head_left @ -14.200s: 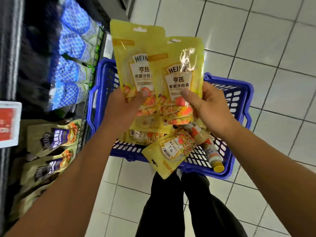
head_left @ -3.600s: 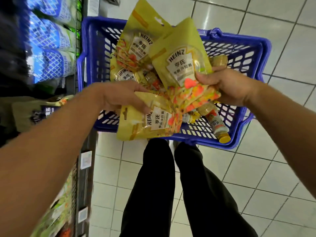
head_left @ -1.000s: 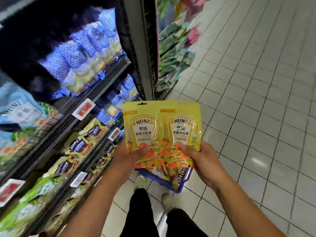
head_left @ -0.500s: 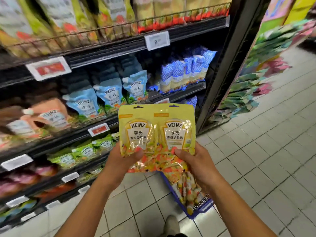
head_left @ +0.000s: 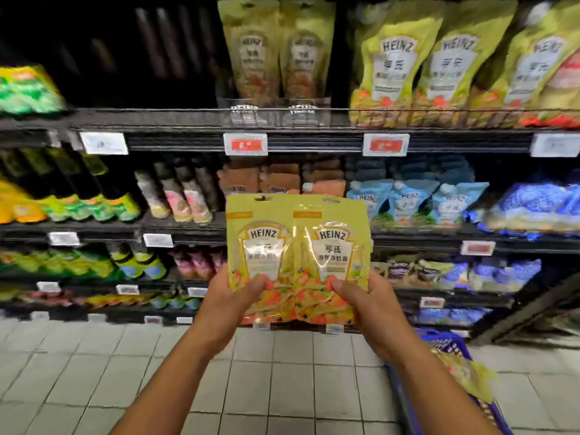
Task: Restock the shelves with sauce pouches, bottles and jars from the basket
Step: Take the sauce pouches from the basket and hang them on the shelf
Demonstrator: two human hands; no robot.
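Two yellow-green sauce pouches are up in front of the shelves, flat and glossy, side by side. The right pouch (head_left: 332, 246) laps a little over the left pouch (head_left: 260, 246) at the middle. Each has a hang slot on top, a small orange strip, a white keystone label and red and orange fruit printed along the bottom.

The left hand (head_left: 233, 298) pinches the lower left corner, thumb on the front. The right hand (head_left: 368, 306) pinches the lower right the same way. Both grips sit low, and the pouches stand upright above them.

HEINZ reads clearly on both labels, with Chinese characters beneath, though glare blurs those on the left one. On the top shelf (head_left: 314, 139) the big pouches (head_left: 392, 64) say HEINZ too, as do the blue pouches (head_left: 408, 200) one shelf down. The price tags (head_left: 245, 144) are too blurred to read. The blue basket (head_left: 445, 339) sits low at the right, beside the right forearm.
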